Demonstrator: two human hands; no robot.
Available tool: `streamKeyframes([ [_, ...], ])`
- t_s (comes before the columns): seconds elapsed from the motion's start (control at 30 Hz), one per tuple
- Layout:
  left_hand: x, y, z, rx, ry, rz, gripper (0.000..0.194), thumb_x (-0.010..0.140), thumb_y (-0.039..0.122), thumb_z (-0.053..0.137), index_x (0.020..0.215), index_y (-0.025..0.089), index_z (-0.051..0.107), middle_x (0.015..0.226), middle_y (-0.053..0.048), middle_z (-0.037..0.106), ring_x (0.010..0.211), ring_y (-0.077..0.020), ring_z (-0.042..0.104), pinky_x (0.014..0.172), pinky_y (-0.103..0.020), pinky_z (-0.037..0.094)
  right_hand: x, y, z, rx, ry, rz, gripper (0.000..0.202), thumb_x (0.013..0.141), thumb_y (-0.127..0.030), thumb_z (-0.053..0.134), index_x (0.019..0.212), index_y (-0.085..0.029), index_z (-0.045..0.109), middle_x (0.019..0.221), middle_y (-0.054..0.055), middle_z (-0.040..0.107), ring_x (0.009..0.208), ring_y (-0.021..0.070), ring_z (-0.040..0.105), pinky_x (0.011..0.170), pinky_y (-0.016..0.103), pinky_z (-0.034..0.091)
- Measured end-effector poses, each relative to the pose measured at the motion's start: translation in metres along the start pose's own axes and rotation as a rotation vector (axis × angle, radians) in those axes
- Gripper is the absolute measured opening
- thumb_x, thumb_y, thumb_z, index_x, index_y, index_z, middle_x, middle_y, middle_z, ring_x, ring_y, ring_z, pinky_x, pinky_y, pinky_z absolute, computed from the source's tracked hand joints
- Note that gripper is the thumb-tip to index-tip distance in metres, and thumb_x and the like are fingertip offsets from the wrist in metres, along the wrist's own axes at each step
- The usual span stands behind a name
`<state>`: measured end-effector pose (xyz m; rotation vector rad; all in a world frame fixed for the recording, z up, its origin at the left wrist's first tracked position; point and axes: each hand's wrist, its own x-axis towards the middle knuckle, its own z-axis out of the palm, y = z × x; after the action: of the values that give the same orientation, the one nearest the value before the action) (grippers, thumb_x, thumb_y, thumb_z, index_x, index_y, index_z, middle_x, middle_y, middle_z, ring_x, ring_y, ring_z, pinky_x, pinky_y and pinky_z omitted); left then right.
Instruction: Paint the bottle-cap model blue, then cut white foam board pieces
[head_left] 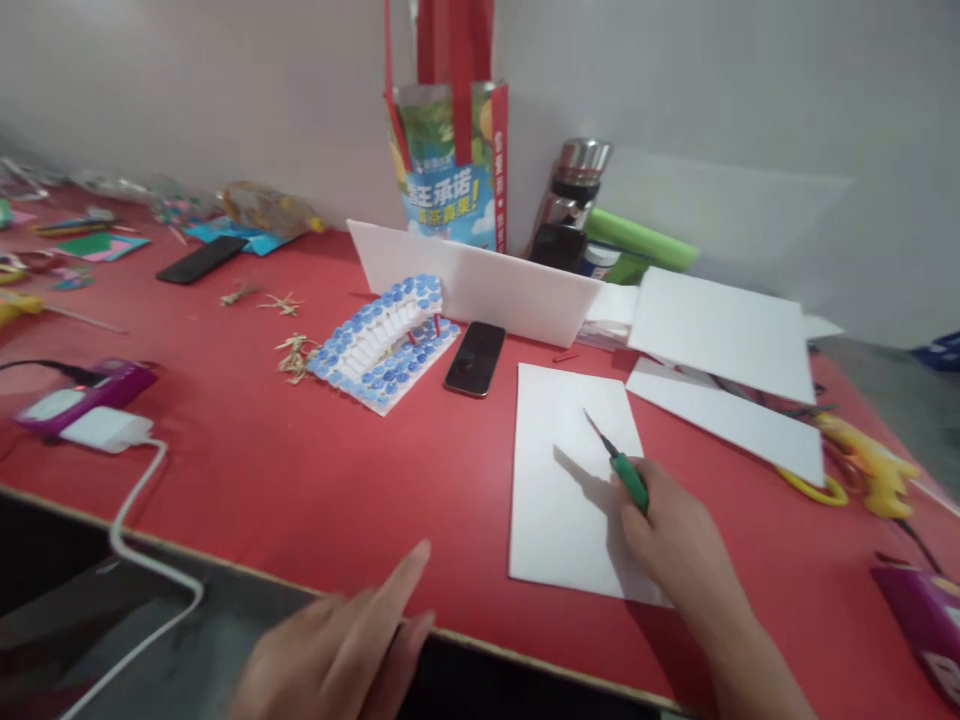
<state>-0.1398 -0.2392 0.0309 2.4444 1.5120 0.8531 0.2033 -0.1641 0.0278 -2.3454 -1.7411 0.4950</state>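
Observation:
My right hand (671, 525) is closed around the green handle of a craft knife (628, 480), its thin pointed blade angled up and to the left. Beneath it lies a white rectangular board (551, 500), flat on the table, with shadows of knife and hand falling across it. My left hand (345, 645) hovers at the table's front edge, fingers stretched out and nothing in it, apart from the board. Behind the board, to the left, are a black phone (476, 358) and a white craft piece (382, 345) covered in blue discs.
The red table (300, 500) ends at a wooden front edge. A white panel (480, 285) stands before a printed bag (454, 170). At right are white sheets (720, 330) and a yellow glue gun (870, 460). A power strip with a white charger (109, 428) and cable lies at left.

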Motion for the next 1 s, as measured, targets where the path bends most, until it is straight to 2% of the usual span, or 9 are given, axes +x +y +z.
streamKeyframes([
  [0.03, 0.030, 0.004, 0.005, -0.084, 0.044, -0.044, 0.054, 0.099, 0.030, 0.064, 0.152, 0.040, 0.059, 0.112, -0.004, 0.083, 0.085, -0.0224, 0.080, 0.077, -0.030, 0.061, 0.001, 0.003, -0.007, 0.067, 0.004, -0.008, 0.027, 0.101, -0.038, 0.046, 0.112, -0.023, 0.066, 0.097, 0.009, 0.075, 0.077, 0.0236, 0.068, 0.062, 0.029, 0.040],
  [0.17, 0.117, 0.024, 0.029, -0.784, -0.230, -0.599, 0.044, 0.097, 0.043, 0.066, 0.135, 0.021, 0.069, 0.125, -0.014, 0.077, 0.098, -0.0254, 0.077, 0.079, -0.032, 0.064, 0.005, 0.020, -0.031, 0.163, 0.138, 0.041, 0.033, 0.097, -0.052, 0.046, 0.084, -0.024, 0.059, 0.076, 0.008, 0.072, 0.074, 0.0255, 0.069, 0.064, 0.031, 0.041],
  [0.27, 0.144, 0.034, 0.039, -1.253, -0.316, -0.948, 0.035, 0.092, 0.037, 0.072, 0.122, 0.018, 0.073, 0.136, -0.014, 0.072, 0.117, -0.0255, 0.073, 0.100, -0.034, 0.061, 0.011, 0.033, -0.030, 0.302, 0.090, 0.172, 0.036, 0.096, -0.054, 0.047, 0.080, -0.024, 0.058, 0.062, 0.005, 0.068, 0.064, 0.0234, 0.067, 0.061, 0.031, 0.043],
  [0.37, 0.159, 0.035, 0.043, -1.423, -0.334, -1.149, 0.023, 0.087, 0.026, 0.075, 0.106, 0.014, 0.076, 0.126, -0.018, 0.074, 0.110, -0.0266, 0.074, 0.089, -0.033, 0.063, 0.022, 0.041, -0.017, 0.556, 0.070, 0.239, 0.037, 0.094, -0.057, 0.054, 0.087, -0.022, 0.063, 0.055, 0.001, 0.063, 0.052, 0.0195, 0.060, 0.052, 0.029, 0.041],
  [0.47, 0.181, 0.027, 0.052, -1.298, -0.376, -1.083, 0.033, 0.085, 0.038, 0.081, 0.107, 0.014, 0.075, 0.103, -0.014, 0.078, 0.070, -0.0172, 0.069, 0.055, -0.026, 0.052, 0.035, 0.040, -0.011, 0.830, 0.095, 0.220, 0.036, 0.087, -0.056, 0.067, 0.094, -0.020, 0.065, 0.053, -0.004, 0.055, 0.045, 0.0143, 0.051, 0.045, 0.026, 0.035],
  [0.53, 0.200, 0.021, 0.062, -1.112, -0.345, -0.928, 0.051, 0.075, 0.045, 0.091, 0.113, 0.016, 0.074, 0.094, -0.009, 0.078, 0.062, -0.0147, 0.064, 0.049, -0.023, 0.044, 0.041, 0.037, -0.013, 1.011, 0.057, 0.205, 0.039, 0.079, -0.054, 0.077, 0.092, -0.019, 0.065, 0.062, -0.002, 0.061, 0.044, 0.0101, 0.046, 0.042, 0.024, 0.030],
  [0.7, 0.230, 0.013, 0.088, -1.024, -0.415, -0.646, 0.054, 0.070, 0.046, 0.092, 0.110, 0.014, 0.076, 0.105, -0.013, 0.082, 0.095, -0.0304, 0.077, 0.075, -0.034, 0.059, 0.056, 0.030, -0.029, 1.229, -0.118, 0.161, 0.048, 0.071, -0.054, 0.088, 0.088, -0.017, 0.063, 0.087, 0.010, 0.074, 0.046, 0.0062, 0.045, 0.041, 0.022, 0.027],
  [0.87, 0.226, -0.002, 0.100, -1.323, -0.436, -0.640, 0.071, 0.073, 0.042, 0.092, 0.133, 0.014, 0.067, 0.117, -0.016, 0.081, 0.096, -0.0317, 0.080, 0.079, -0.038, 0.064, 0.081, 0.030, -0.042, 1.180, 0.070, 0.111, 0.044, 0.071, -0.050, 0.091, 0.087, -0.018, 0.064, 0.059, -0.004, 0.057, 0.040, 0.0064, 0.042, 0.039, 0.021, 0.026],
  [1.0, 0.223, -0.018, 0.097, -1.404, -0.536, -0.641, 0.069, 0.080, 0.037, 0.090, 0.141, 0.018, 0.063, 0.124, -0.018, 0.079, 0.098, -0.0314, 0.081, 0.081, -0.036, 0.066, 0.086, 0.029, -0.041, 1.479, -0.079, 0.073, 0.055, 0.064, -0.052, 0.097, 0.091, -0.018, 0.064, 0.056, -0.009, 0.050, 0.040, 0.0027, 0.033, 0.038, 0.018, 0.025],
])
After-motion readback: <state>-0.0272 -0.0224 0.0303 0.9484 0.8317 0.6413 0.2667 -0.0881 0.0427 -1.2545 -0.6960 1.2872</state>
